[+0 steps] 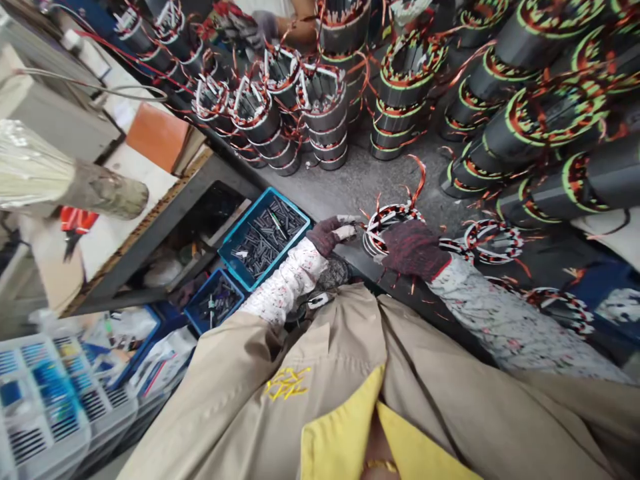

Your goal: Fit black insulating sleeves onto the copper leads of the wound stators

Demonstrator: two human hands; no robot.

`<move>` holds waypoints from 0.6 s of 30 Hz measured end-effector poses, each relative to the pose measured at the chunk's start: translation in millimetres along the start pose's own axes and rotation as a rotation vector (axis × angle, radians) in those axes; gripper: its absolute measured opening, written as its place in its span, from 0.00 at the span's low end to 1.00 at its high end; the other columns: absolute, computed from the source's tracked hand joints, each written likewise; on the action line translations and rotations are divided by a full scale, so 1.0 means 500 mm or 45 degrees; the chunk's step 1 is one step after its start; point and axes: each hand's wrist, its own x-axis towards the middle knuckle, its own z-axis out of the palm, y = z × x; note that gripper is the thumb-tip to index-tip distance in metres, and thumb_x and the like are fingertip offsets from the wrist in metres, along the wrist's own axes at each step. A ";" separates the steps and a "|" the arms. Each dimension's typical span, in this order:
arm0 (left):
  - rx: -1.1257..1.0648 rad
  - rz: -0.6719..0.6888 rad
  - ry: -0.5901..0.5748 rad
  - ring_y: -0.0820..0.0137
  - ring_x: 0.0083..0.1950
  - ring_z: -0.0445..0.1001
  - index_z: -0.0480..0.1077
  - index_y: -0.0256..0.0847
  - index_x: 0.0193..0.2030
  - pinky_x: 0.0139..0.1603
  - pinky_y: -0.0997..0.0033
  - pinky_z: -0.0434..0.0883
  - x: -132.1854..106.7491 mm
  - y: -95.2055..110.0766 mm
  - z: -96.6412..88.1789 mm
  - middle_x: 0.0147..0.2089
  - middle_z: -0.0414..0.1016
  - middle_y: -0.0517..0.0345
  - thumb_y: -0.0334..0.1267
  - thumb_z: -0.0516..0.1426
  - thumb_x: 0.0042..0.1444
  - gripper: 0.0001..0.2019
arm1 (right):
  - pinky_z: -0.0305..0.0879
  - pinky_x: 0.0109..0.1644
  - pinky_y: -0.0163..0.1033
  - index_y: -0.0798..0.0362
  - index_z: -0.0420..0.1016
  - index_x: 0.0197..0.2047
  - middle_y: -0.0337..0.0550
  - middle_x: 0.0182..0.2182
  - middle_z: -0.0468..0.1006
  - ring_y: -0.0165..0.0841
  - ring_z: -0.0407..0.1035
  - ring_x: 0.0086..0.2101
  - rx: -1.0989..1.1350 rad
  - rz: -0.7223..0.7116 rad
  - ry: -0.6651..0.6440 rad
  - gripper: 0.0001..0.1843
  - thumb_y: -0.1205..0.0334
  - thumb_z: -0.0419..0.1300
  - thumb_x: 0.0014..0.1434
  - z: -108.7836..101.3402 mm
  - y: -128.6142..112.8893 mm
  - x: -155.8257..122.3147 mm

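Note:
In the head view, a motor stator (376, 235) with white and black insulation and loose copper wire ends stands on the dark worktop in front of me. My right hand (414, 249), in a dark red knitted glove, is closed over its right side and hides much of it. At its left edge is my left hand (336, 233), gloved with pale fingertips. Those fingers are pressed together close to the wire ends; whatever they pinch is too small to make out. A longer copper lead (419, 179) curls up from behind the stator.
A blue bin (306, 228) of small dark strips and a smaller blue bin (193, 311) lie to the left. Stacked stators (327, 120) crowd the back. More wound rings (494, 241) sit right. Red-handled cutters (77, 220) rest on a shelf. Another person's gloved hand (247, 28) works opposite.

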 end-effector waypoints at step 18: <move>0.968 -0.109 0.099 0.54 0.63 0.89 0.89 0.45 0.64 0.65 0.61 0.83 0.017 -0.047 -0.012 0.56 0.92 0.49 0.43 0.70 0.72 0.17 | 0.67 0.68 0.57 0.67 0.85 0.72 0.79 0.67 0.86 0.66 0.80 0.66 -0.171 -0.045 -0.073 0.33 0.47 0.62 0.82 0.001 0.027 -0.007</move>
